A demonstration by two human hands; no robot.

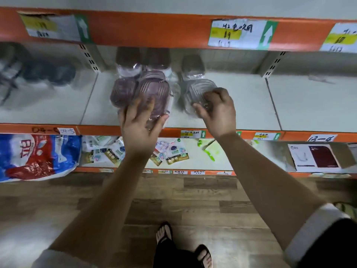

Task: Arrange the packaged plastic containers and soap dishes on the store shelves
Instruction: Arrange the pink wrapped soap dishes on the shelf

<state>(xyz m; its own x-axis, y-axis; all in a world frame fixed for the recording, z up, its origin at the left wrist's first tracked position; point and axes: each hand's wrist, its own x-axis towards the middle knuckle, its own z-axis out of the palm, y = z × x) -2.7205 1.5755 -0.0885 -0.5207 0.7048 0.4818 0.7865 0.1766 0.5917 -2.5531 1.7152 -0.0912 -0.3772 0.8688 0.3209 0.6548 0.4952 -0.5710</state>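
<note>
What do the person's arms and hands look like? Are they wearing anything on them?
The left hand and right hand are bare: no gloves, rings or watch show. Both forearms are bare too. The left sleeve is pale and ends near the elbow. The right sleeve is dark with a wide white cuff, and also ends near the elbow.

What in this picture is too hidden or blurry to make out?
Head view:
- Dark items, far left: motion blur, kind unclear.
- Price label: writing too smeared to read.
- Clear dish: near part covered by the right hand.
- Purple dish: near end under the left hand.
</note>
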